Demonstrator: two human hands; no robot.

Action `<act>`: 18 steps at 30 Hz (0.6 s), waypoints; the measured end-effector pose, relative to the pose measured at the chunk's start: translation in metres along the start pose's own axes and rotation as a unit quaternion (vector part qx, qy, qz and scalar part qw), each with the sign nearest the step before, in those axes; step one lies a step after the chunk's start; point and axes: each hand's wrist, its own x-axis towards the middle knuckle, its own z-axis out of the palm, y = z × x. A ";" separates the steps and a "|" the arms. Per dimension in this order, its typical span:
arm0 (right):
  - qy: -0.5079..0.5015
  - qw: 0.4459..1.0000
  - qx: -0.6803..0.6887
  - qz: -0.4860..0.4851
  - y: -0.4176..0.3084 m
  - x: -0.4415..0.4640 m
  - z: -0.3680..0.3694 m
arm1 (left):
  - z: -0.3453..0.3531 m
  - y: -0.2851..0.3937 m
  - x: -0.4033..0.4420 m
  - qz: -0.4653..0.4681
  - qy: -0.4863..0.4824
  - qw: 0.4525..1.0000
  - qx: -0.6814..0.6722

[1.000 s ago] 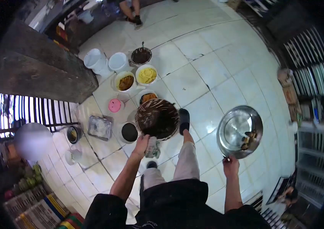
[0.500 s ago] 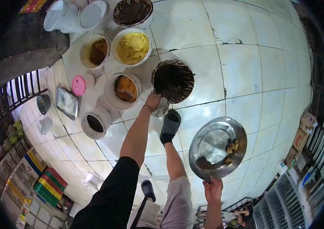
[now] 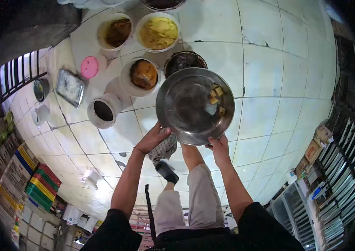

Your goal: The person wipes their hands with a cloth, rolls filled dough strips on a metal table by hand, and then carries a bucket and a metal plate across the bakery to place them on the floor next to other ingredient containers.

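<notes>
A wide round metal tray (image 3: 181,115) is held out in front of me, with several yellowish-brown chunks near its right side. My right hand (image 3: 219,148) is closed on its near rim, thumb on top. At the tray's lower left edge is my left hand (image 3: 154,140), its fingers around a checkered cloth (image 3: 163,146) that hangs below. The thumb lies at the tray's rim; whether it bears any weight I cannot tell. Beyond the tray stands a dark pot (image 3: 183,60) with a smeared rim, partly hidden by it.
Tubs stand on the tiled floor (image 3: 265,117): one with yellow paste (image 3: 158,33), one with brown paste (image 3: 112,33), one with orange-brown contents (image 3: 144,75), one with dark contents (image 3: 102,111). A pink-lidded container (image 3: 89,67) and rectangular pan (image 3: 69,88) are left. Stacked crates (image 3: 43,186) stand lower left.
The tray has moved left and forward from the lower right, now partly covering the dark pot. My left hand, with the cloth, has come back from the pot's rim to the tray's edge.
</notes>
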 end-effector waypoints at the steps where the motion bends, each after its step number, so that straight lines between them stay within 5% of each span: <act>1: -0.033 0.999 -0.008 -0.022 -0.003 -0.002 0.009 | -0.003 -0.001 -0.009 -0.046 0.021 0.998 -0.034; 3: -0.065 0.997 -0.036 -0.037 0.004 -0.005 0.012 | -0.007 -0.009 -0.030 -0.111 0.053 0.978 -0.166; 8: -0.105 0.978 -0.165 -0.076 0.014 -0.037 0.026 | 0.002 -0.033 -0.091 -0.102 0.124 0.979 -0.126; 10: -0.097 0.959 -0.212 -0.160 0.030 -0.057 0.034 | 0.006 -0.054 -0.116 -0.103 0.164 0.979 -0.058; 11: 0.064 0.875 -0.348 -0.331 0.019 -0.086 0.058 | 0.009 -0.072 -0.125 -0.089 0.181 0.978 -0.060; 12: 0.219 0.722 -0.455 -0.473 0.011 -0.108 0.074 | 0.014 -0.068 -0.146 -0.088 0.183 0.978 -0.055; 13: 0.138 0.749 -0.395 -0.513 0.007 -0.114 0.079 | 0.020 -0.054 -0.165 -0.103 0.187 0.977 0.005; 18: 0.008 0.733 -0.565 -0.378 -0.007 -0.061 0.116 | 0.014 -0.085 -0.170 -0.142 0.140 0.980 -0.015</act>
